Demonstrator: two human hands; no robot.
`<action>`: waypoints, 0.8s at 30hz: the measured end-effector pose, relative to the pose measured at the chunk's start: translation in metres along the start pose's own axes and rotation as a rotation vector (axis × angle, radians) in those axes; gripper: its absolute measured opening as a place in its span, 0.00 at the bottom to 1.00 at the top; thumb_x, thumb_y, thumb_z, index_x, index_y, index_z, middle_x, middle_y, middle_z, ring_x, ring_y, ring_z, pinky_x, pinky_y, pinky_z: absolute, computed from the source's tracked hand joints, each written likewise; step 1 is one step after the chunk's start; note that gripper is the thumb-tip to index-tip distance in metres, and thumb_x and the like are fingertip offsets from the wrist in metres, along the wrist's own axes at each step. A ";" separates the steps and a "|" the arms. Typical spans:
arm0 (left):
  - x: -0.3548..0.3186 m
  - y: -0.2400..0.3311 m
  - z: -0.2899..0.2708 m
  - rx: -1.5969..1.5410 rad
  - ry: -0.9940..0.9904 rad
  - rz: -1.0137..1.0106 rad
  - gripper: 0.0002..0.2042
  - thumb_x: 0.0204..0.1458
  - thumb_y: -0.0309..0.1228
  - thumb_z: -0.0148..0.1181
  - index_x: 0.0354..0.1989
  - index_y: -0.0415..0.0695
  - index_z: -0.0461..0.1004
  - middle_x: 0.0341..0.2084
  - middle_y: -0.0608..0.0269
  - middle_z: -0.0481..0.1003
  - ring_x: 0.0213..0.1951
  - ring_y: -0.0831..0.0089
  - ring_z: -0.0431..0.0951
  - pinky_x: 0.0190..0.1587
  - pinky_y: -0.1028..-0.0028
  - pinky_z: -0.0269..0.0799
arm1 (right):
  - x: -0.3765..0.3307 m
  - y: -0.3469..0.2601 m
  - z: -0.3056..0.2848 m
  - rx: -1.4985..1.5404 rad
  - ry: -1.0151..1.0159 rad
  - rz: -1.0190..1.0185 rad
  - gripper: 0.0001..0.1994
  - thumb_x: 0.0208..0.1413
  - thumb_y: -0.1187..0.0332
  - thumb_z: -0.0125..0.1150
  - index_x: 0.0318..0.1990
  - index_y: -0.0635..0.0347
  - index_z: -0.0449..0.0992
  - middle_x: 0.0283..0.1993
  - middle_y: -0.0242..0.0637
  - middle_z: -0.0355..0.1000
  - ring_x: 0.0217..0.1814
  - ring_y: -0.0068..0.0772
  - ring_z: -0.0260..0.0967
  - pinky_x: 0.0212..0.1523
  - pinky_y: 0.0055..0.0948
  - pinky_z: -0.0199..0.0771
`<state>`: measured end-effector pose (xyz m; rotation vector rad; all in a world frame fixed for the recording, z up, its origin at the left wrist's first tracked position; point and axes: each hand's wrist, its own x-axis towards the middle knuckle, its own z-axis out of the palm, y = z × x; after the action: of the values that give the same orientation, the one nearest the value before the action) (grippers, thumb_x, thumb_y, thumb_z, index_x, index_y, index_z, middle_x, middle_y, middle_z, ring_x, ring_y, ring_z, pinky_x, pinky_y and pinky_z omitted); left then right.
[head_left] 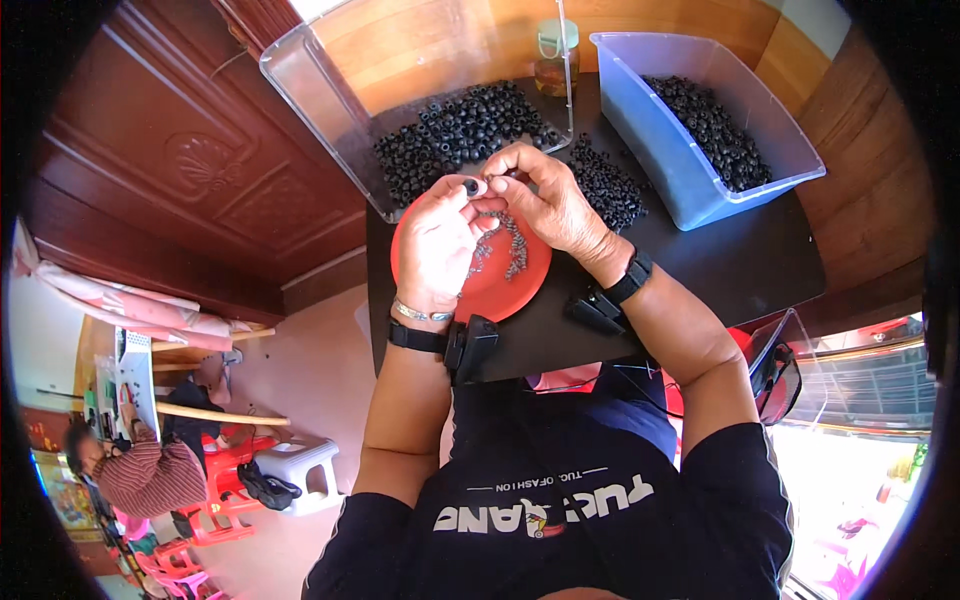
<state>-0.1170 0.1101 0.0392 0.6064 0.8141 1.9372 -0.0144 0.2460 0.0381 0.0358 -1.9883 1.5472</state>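
Over a red plate [525,285], my two hands meet at the fingertips. My left hand [436,245] is closed in a pinch on a small black round part [471,187], held between thumb and fingers. My right hand [556,205] pinches right beside it; whatever its fingertips hold is too small to name. Small silvery metal pieces [516,250] lie on the plate, partly hidden below my hands. Behind them, a clear plastic bin [315,115] lies with many black hollow round parts [465,125] in it. A pile of smaller black parts [607,185] rests on the dark table [720,265] to the right.
At the back right stands a translucent blue bin [650,150] of black parts. A jar with a pale green lid [557,55] is between the bins. Off to the left, another person in a striped top [155,480] sits near red stools and a white stool [305,470].
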 end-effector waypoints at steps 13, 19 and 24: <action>0.002 -0.007 -0.012 -0.058 0.140 -0.042 0.09 0.59 0.34 0.49 0.36 0.42 0.71 0.27 0.65 0.71 0.32 0.70 0.74 0.36 0.72 0.69 | 0.002 -0.002 -0.003 -0.341 0.067 -0.219 0.04 0.58 0.73 0.57 0.38 0.64 0.72 0.37 0.37 0.71 0.40 0.31 0.70 0.43 0.27 0.71; 0.001 -0.013 -0.006 -0.036 0.153 -0.074 0.09 0.60 0.33 0.47 0.37 0.42 0.70 0.27 0.64 0.71 0.31 0.70 0.74 0.34 0.73 0.69 | 0.004 -0.005 -0.004 -0.491 0.116 -0.365 0.05 0.52 0.75 0.61 0.37 0.62 0.73 0.34 0.41 0.72 0.38 0.42 0.72 0.40 0.33 0.73; 0.001 -0.013 -0.006 0.022 0.145 -0.064 0.09 0.59 0.34 0.47 0.37 0.42 0.71 0.28 0.63 0.71 0.32 0.69 0.74 0.35 0.72 0.68 | 0.004 -0.006 -0.006 -0.569 0.090 -0.405 0.05 0.52 0.75 0.61 0.35 0.61 0.72 0.34 0.41 0.72 0.38 0.45 0.72 0.40 0.35 0.73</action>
<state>-0.1139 0.1138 0.0256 0.4514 0.9351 1.9325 -0.0126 0.2511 0.0460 0.1259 -2.1154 0.6937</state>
